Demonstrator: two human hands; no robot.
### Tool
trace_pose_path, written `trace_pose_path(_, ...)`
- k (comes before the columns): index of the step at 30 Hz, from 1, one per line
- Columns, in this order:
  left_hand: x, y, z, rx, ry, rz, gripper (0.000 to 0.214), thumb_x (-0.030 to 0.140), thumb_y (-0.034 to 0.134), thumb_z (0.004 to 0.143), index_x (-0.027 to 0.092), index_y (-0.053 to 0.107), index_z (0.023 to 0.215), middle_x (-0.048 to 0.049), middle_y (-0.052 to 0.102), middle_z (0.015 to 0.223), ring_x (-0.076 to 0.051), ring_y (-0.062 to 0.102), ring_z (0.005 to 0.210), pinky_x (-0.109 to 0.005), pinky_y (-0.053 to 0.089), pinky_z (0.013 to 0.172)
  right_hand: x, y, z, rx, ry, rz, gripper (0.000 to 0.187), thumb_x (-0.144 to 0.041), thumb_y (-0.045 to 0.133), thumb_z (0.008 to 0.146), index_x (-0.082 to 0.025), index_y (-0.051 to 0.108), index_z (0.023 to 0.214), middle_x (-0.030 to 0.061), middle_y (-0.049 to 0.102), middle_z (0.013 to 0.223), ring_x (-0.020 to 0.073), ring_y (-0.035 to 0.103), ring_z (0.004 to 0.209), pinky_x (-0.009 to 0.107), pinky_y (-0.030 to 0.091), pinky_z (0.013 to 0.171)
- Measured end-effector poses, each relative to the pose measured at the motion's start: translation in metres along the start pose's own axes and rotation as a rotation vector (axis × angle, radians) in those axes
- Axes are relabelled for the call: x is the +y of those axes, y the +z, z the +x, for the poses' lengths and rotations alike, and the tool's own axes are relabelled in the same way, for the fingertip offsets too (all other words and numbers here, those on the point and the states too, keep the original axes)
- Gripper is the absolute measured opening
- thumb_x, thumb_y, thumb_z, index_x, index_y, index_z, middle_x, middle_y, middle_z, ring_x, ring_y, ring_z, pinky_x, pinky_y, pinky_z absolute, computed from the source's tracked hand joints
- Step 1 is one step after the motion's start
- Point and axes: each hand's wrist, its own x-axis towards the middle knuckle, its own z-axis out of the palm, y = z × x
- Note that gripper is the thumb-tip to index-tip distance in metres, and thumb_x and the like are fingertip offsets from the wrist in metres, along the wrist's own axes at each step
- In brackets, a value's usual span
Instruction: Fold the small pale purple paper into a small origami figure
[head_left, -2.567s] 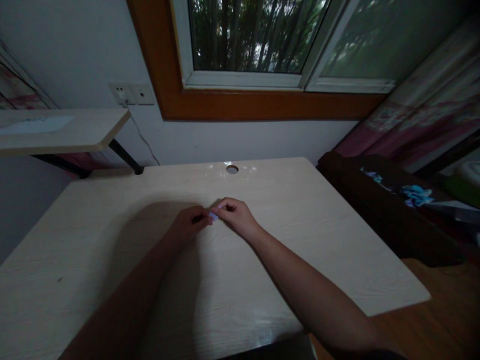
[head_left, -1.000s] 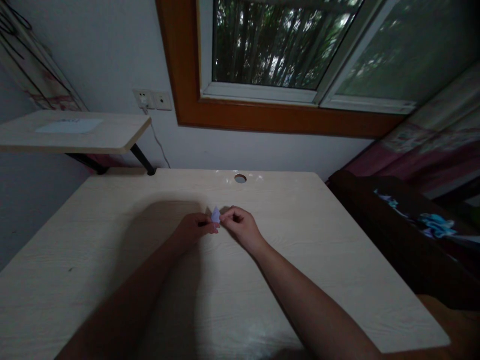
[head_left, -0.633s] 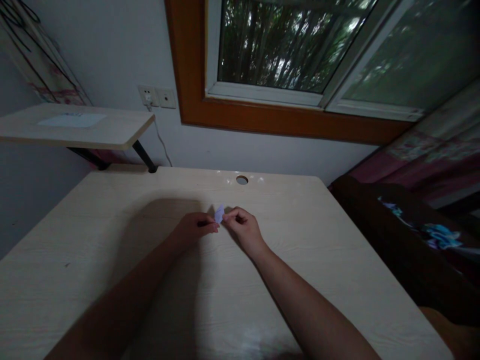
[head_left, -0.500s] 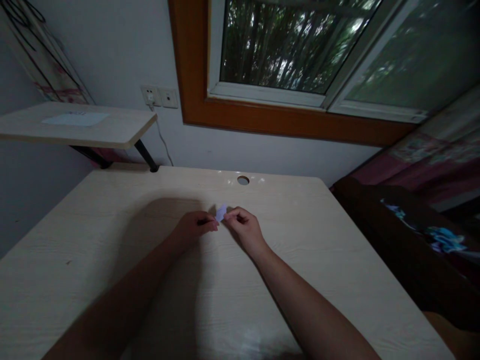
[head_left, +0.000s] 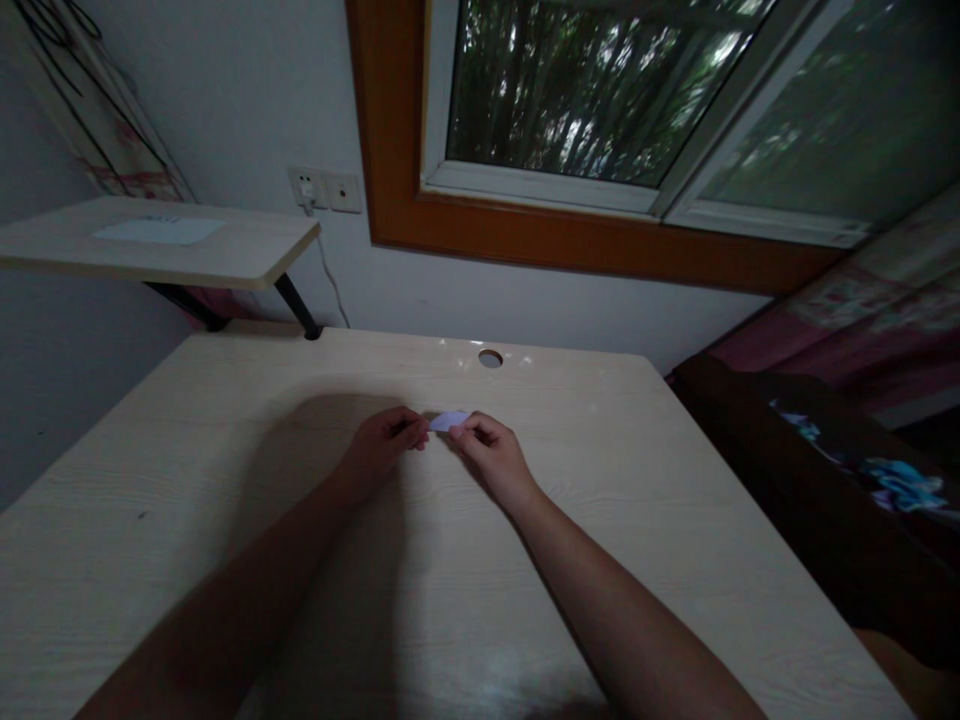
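A small piece of pale purple paper (head_left: 448,421) is stretched between my two hands, over the far middle part of the wood-grain desk (head_left: 480,560). My left hand (head_left: 386,438) pinches its left end between thumb and fingers. At its right end, my right hand (head_left: 489,447) grips it with thumb and forefinger. The paper lies nearly level and looks pointed on the left. Whether it is folded is too small to tell. Shadow from my body falls around the left hand.
A round cable hole (head_left: 490,358) sits near the desk's back edge. On the left, a raised shelf (head_left: 247,262) on black legs bears a white sheet (head_left: 159,230). Behind are wall sockets (head_left: 324,190) and a wood-framed window (head_left: 555,238). Blue cloth (head_left: 904,482) lies at the right.
The paper has turned from tilted upright to nearly level and shows longer between my hands. My left hand has shifted slightly left and up. The view has moved a little.
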Motion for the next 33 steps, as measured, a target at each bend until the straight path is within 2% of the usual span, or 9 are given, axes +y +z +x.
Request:
trace_pose_path(2, -0.002, 0.0, 0.0, -0.003, -0.003, 0.011, 0.024, 0.039, 0.062, 0.083, 0.016, 0.065, 0.077, -0.0011, 0.066, 0.069, -0.014, 0.061, 0.067, -0.026, 0.049, 0.068, 0.0, 0.0, 0.001, 0.023, -0.007, 0.06, 0.025, -0.042, 0.07, 0.08, -0.019, 0.061, 0.077, -0.0027, 0.055, 0.063, 0.0117, 0.048, 0.058, 0.026, 0.038, 0.057)
trace_pose_path(5, -0.004, 0.0, 0.0, -0.046, 0.012, 0.041, 0.021, 0.035, 0.061, 0.082, 0.016, 0.065, 0.075, -0.0008, 0.065, 0.068, -0.014, 0.06, 0.066, -0.025, 0.048, 0.067, 0.002, 0.002, 0.001, 0.054, -0.041, 0.206, 0.026, -0.038, 0.073, 0.079, -0.023, 0.057, 0.093, -0.0023, 0.062, 0.077, 0.0117, 0.054, 0.061, 0.026, 0.044, 0.06)
trace_pose_path(7, -0.004, 0.0, 0.0, -0.079, 0.031, 0.093, 0.017, 0.031, 0.061, 0.081, 0.016, 0.065, 0.073, -0.0005, 0.065, 0.068, -0.013, 0.06, 0.066, -0.024, 0.046, 0.067, 0.004, 0.003, 0.002, 0.023, -0.06, 0.248, 0.035, -0.034, 0.076, 0.076, -0.025, 0.055, 0.101, -0.0018, 0.065, 0.086, 0.0124, 0.058, 0.067, 0.026, 0.046, 0.063)
trace_pose_path(10, -0.004, 0.0, -0.001, -0.099, 0.05, 0.177, 0.014, 0.026, 0.06, 0.079, 0.016, 0.066, 0.072, 0.0002, 0.065, 0.066, -0.013, 0.059, 0.064, -0.023, 0.045, 0.065, 0.007, 0.004, 0.001, -0.035, -0.072, 0.204, 0.038, -0.03, 0.077, 0.075, -0.026, 0.057, 0.107, -0.0027, 0.064, 0.08, 0.0136, 0.059, 0.071, 0.027, 0.047, 0.066)
trace_pose_path(16, -0.011, 0.001, 0.0, -0.08, 0.06, 0.136, 0.016, 0.029, 0.057, 0.083, 0.016, 0.065, 0.078, -0.0003, 0.066, 0.071, -0.013, 0.06, 0.067, -0.023, 0.045, 0.066, 0.011, 0.002, 0.001, -0.011, -0.078, 0.161, 0.03, -0.028, 0.076, 0.076, -0.024, 0.06, 0.102, -0.0033, 0.061, 0.073, 0.014, 0.058, 0.069, 0.028, 0.047, 0.067)
trace_pose_path(24, -0.006, 0.005, -0.001, -0.131, 0.127, 0.36, 0.024, 0.034, 0.058, 0.084, 0.016, 0.066, 0.071, 0.0017, 0.061, 0.063, -0.011, 0.051, 0.059, -0.022, 0.036, 0.057, 0.009, 0.004, -0.002, -0.054, -0.113, 0.035, 0.024, -0.03, 0.074, 0.078, -0.022, 0.064, 0.099, -0.0013, 0.063, 0.076, 0.0144, 0.058, 0.07, 0.028, 0.044, 0.067)
trace_pose_path(30, -0.007, 0.002, -0.001, -0.147, 0.125, 0.288, 0.019, 0.028, 0.057, 0.083, 0.016, 0.065, 0.072, 0.0002, 0.064, 0.067, -0.013, 0.057, 0.065, -0.024, 0.041, 0.064, 0.008, 0.003, -0.002, -0.018, -0.113, 0.029, 0.021, -0.03, 0.074, 0.077, -0.022, 0.064, 0.094, -0.0011, 0.062, 0.077, 0.0146, 0.056, 0.071, 0.028, 0.043, 0.067)
trace_pose_path(33, -0.011, 0.0, 0.0, -0.102, 0.071, 0.177, 0.015, 0.027, 0.058, 0.081, 0.016, 0.064, 0.073, -0.0005, 0.064, 0.068, -0.014, 0.059, 0.066, -0.024, 0.044, 0.065, 0.008, 0.002, 0.0, 0.017, -0.098, 0.074, 0.021, -0.029, 0.075, 0.075, -0.022, 0.063, 0.091, -0.0017, 0.061, 0.075, 0.0147, 0.055, 0.07, 0.028, 0.043, 0.067)
